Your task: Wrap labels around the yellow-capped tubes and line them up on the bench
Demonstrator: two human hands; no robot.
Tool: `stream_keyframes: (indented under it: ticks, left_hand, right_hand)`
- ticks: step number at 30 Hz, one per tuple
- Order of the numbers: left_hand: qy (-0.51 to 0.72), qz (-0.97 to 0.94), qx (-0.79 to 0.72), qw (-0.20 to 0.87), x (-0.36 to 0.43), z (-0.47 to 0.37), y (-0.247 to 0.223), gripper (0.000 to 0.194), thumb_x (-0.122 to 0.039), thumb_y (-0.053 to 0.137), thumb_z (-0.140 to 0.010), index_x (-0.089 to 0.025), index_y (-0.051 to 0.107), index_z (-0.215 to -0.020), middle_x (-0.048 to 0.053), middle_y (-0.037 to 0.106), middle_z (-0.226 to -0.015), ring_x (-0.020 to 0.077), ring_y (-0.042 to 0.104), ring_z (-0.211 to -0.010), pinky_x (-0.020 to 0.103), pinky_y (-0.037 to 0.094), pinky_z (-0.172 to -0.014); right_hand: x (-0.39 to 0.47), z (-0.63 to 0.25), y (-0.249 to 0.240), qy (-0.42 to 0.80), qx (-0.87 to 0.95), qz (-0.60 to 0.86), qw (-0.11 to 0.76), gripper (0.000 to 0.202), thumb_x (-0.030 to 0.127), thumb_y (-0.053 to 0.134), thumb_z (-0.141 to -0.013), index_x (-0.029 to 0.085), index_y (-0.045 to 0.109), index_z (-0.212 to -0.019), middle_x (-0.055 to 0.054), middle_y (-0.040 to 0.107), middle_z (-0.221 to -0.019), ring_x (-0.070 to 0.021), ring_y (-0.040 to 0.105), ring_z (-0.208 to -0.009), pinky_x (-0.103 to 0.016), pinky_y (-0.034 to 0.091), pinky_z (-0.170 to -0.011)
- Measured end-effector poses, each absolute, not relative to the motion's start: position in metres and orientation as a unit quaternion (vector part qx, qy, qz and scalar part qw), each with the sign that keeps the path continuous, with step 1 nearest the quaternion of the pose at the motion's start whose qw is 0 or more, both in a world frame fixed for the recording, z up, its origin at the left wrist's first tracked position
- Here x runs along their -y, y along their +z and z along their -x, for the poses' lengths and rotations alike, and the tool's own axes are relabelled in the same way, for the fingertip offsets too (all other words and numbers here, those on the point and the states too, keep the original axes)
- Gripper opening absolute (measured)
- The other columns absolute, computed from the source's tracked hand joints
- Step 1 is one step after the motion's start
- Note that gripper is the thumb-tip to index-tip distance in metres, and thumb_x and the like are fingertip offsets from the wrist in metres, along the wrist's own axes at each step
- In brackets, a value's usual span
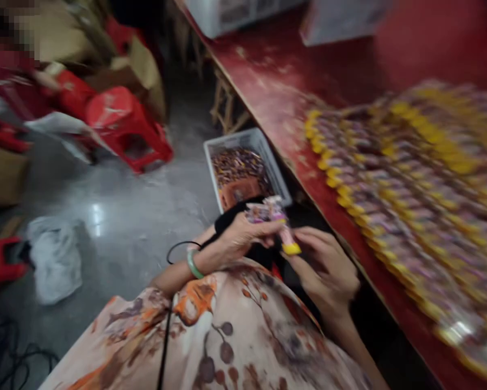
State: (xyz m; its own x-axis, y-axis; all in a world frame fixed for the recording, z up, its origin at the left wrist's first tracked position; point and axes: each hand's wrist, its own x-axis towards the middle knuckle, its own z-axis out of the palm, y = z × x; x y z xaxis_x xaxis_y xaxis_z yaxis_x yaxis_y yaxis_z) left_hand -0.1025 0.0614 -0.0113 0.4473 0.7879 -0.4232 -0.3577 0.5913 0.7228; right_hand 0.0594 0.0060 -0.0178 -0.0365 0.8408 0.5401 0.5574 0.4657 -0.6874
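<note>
At center frame, the left hand (pixel 243 236) pinches small wrapped packets (pixel 286 236); the right hand (pixel 329 266) curls its fingers by one's yellow end, grip unclear. Two-handed handling seems the step; the next move likely needs a steady left hold.

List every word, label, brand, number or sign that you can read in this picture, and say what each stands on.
No text can be read anywhere.
Yellow-ended packet in the left hand: any print too small and blurred.
Rows of yellow-ended packets on the red table: too blurred.
Small pieces in the grey crate: too small.
White plastic bag on the floor: nothing legible.
</note>
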Motion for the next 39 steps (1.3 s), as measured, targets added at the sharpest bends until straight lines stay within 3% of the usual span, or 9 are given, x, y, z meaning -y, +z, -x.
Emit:
stream_keyframes:
  ticks: [7,12,18,25,31,39]
  left_hand:
    - [0.317,-0.289,-0.376,0.822,-0.063,0.085,-0.019,0.031,-0.036,0.084,-0.06,-0.013,0.069,-0.075,0.001,0.064,-0.067,0.006,0.049,-0.046,0.019,0.04,-0.043]
    - [0.319,-0.303,-0.38,0.814,-0.062,0.081,-0.015,0.029,-0.036,0.083,-0.061,-0.013,0.07,-0.073,0.0,0.061,-0.061,0.0063,0.049,-0.046,0.019,0.041,-0.043]
    - [0.298,-0.3,-0.378,0.823,-0.062,0.074,-0.016,0.033,-0.039,0.084,-0.059,-0.012,0.071,-0.073,0.001,0.06,-0.061,0.0055,0.048,-0.044,0.018,0.039,-0.042]
    - [0.293,-0.304,-0.373,0.826,-0.057,0.069,-0.015,0.034,-0.038,0.084,-0.061,-0.012,0.073,-0.08,0.001,0.062,-0.064,0.0049,0.047,-0.041,0.018,0.037,-0.039]
    - [0.29,-0.3,-0.384,0.824,-0.057,0.068,-0.014,0.038,-0.041,0.087,-0.054,-0.012,0.072,-0.074,0.001,0.061,-0.061,0.0055,0.047,-0.041,0.019,0.038,-0.038]
    - [0.296,-0.312,-0.37,0.823,-0.054,0.067,-0.022,0.037,-0.043,0.085,-0.056,-0.012,0.07,-0.072,0.001,0.062,-0.063,0.0055,0.046,-0.043,0.019,0.037,-0.039]
  right_hand:
    - [-0.017,-0.057,-0.014,0.15,0.621,0.534,0.553,0.015,0.014,0.065,-0.079,0.017,0.06,-0.092,-0.005,0.06,-0.09,-0.0143,0.058,-0.069,-0.026,0.05,-0.053]
    - [-0.011,-0.065,-0.015,0.156,0.631,0.51,0.564,0.017,0.015,0.067,-0.081,0.018,0.062,-0.097,-0.007,0.062,-0.093,-0.0153,0.059,-0.07,-0.028,0.052,-0.054]
    - [-0.004,-0.067,-0.019,0.018,0.665,0.514,0.542,0.023,0.006,0.058,-0.083,0.017,0.062,-0.103,-0.009,0.065,-0.095,-0.0193,0.066,-0.084,-0.031,0.057,-0.068]
    - [0.002,-0.064,-0.028,-0.016,0.646,0.523,0.555,0.023,0.003,0.062,-0.081,0.018,0.065,-0.099,-0.008,0.066,-0.093,-0.0176,0.066,-0.078,-0.027,0.057,-0.063]
    - [0.006,-0.064,-0.029,-0.034,0.645,0.538,0.541,0.025,0.006,0.06,-0.082,0.019,0.065,-0.103,-0.008,0.067,-0.094,-0.0177,0.066,-0.077,-0.026,0.056,-0.06]
    - [0.01,-0.065,-0.031,-0.09,0.664,0.544,0.505,0.02,0.005,0.058,-0.082,0.015,0.064,-0.099,-0.011,0.066,-0.093,-0.0179,0.066,-0.076,-0.025,0.056,-0.061]
